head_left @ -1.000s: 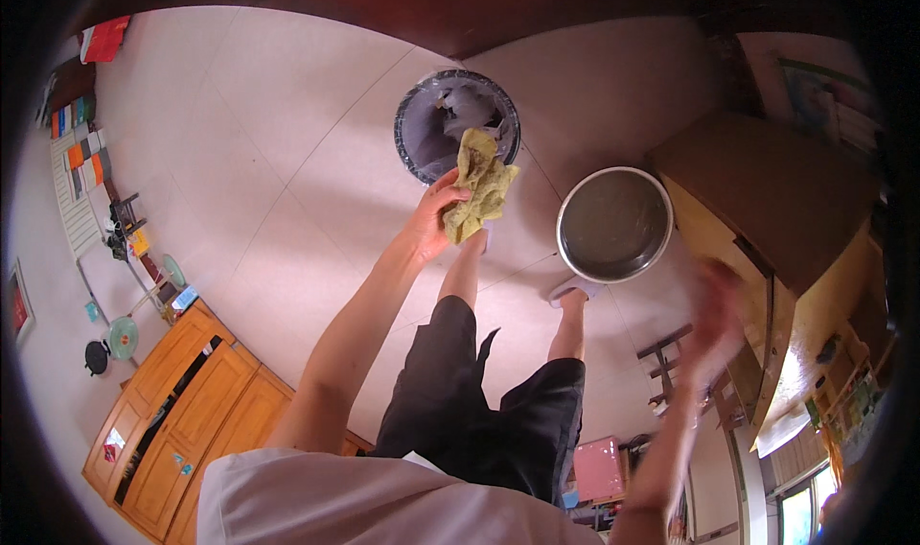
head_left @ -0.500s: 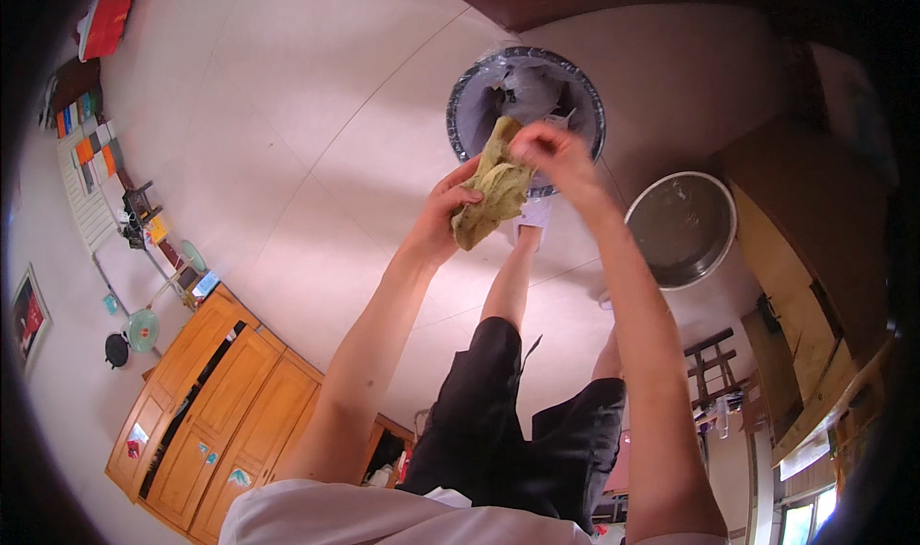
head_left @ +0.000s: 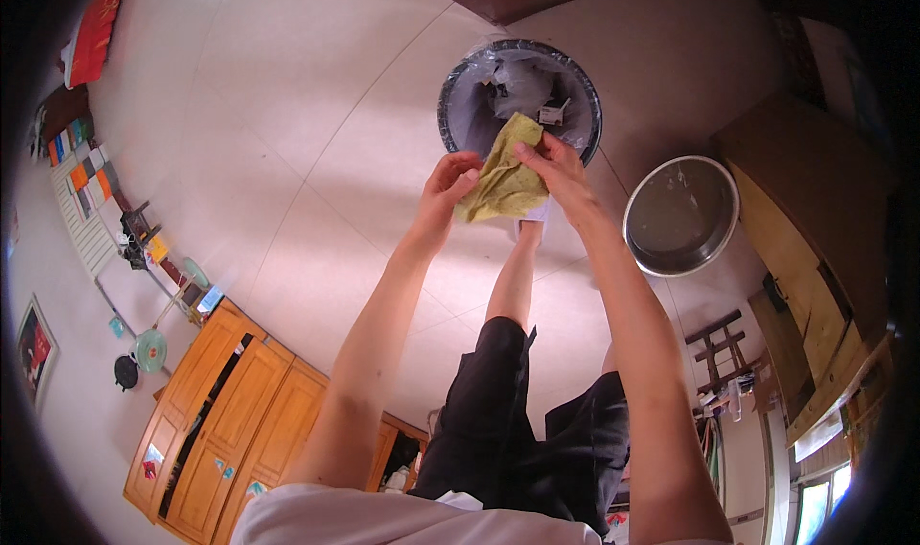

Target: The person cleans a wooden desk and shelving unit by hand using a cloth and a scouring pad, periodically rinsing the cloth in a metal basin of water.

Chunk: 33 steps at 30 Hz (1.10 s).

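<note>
- Yellow-green cloth (head_left: 506,181), thin and creased with ragged folds, hangs between the two hands, in front of the near rim of the waste bin from this viewpoint.
- Dark and round, the waste bin (head_left: 595,94) wears a translucent plastic liner (head_left: 468,104), its film wrinkled over the rim and crumpled inside (a small pale piece with dark marks shows near the right side).
- Shiny metal edges the round basin (head_left: 667,262), which sits on the floor to the right of the bin, apart from it; its inside looks grey and smooth.
- Pale tiles with thin dark joints make up the floor (head_left: 278,162), spreading widely to the left of the hands; on the right, room narrows between the basin and a brown wooden panel (head_left: 805,185).
- Orange-brown wooden cabinet (head_left: 230,420), flat-doored, stands at lower left, well apart from the hands.
- Right hand (head_left: 563,169): closed in a pinch, thumb over the cloth's upper right part, fingers mostly behind it.
- Left hand (head_left: 446,188): half curled at the cloth's left edge, thumb beside the fabric; whether it grips, I cannot tell.
</note>
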Motion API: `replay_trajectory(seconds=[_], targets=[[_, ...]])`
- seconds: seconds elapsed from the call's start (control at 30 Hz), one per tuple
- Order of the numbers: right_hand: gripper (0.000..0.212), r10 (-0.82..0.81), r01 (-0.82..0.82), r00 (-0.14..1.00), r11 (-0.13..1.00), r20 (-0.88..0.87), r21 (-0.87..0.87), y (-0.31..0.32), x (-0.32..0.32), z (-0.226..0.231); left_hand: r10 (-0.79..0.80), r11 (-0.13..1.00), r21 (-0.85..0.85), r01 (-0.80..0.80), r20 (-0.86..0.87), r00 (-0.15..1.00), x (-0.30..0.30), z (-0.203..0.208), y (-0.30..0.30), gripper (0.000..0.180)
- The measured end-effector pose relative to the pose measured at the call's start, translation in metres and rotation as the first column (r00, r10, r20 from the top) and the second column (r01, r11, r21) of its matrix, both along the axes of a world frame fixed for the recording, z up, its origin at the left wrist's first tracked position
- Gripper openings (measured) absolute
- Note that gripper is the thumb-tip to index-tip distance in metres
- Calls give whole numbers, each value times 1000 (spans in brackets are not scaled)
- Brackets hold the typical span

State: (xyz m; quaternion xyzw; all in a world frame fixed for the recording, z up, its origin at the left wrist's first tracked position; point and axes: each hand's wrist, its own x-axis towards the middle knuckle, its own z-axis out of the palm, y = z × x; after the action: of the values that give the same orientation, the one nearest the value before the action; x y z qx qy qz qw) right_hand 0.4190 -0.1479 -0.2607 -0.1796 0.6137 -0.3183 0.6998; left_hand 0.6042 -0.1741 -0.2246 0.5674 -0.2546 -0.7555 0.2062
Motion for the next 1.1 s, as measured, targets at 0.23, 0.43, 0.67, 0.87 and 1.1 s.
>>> replay_trajectory(seconds=[0.23,0.43,0.67,0.87,1.1], targets=[[39,-211,211,977,974,3,-88,5,15,11,-129,985,-79,154,263,956,-32,6,-3,34],[26,-343,344,899,938,273,45,14,14,30,-329,943,-11,334,136,934,-34,8,-16,31],[21,-704,687,604,697,372,205,22,15,21,-155,956,-201,213,272,950,-5,-12,-32,27],[26,-736,679,569,672,367,295,27,9,29,-329,833,40,552,837,437,7,-43,-63,48],[26,-711,691,604,692,361,208,78,-45,61,-500,728,-511,458,63,864,-90,20,2,60]])
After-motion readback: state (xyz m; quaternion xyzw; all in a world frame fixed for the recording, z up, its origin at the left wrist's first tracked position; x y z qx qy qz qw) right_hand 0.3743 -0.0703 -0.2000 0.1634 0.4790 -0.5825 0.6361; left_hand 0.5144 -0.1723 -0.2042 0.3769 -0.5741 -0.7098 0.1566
